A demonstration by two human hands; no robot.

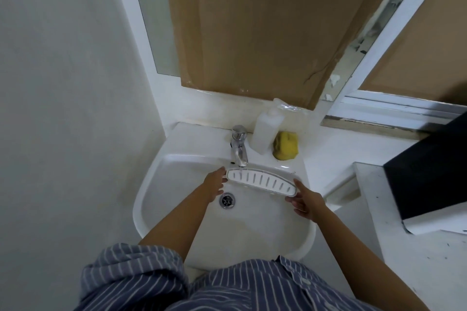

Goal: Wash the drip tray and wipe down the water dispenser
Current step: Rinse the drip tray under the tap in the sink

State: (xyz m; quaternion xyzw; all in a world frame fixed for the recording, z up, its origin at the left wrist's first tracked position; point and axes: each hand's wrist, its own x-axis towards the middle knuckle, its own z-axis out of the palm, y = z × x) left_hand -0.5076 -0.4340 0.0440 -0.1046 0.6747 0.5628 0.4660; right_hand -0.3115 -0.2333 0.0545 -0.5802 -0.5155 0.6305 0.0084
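A long white drip tray (262,181) with a slotted grille hangs over the white sink basin (161,184), its left end right under the chrome tap (238,146). My left hand (214,183) holds the tray's left end. My right hand (304,201) grips its right end, thumb on top and fingers beneath. A thin stream of water seems to fall from the spout onto the tray's left end. The water dispenser is out of sight.
A white plastic bottle (265,131) and a yellow sponge (285,146) stand on the sink's back ledge, right of the tap. The drain (227,200) lies below the tray. Cardboard (265,28) covers the window behind. A black-and-white box (427,171) rests on the counter at the right.
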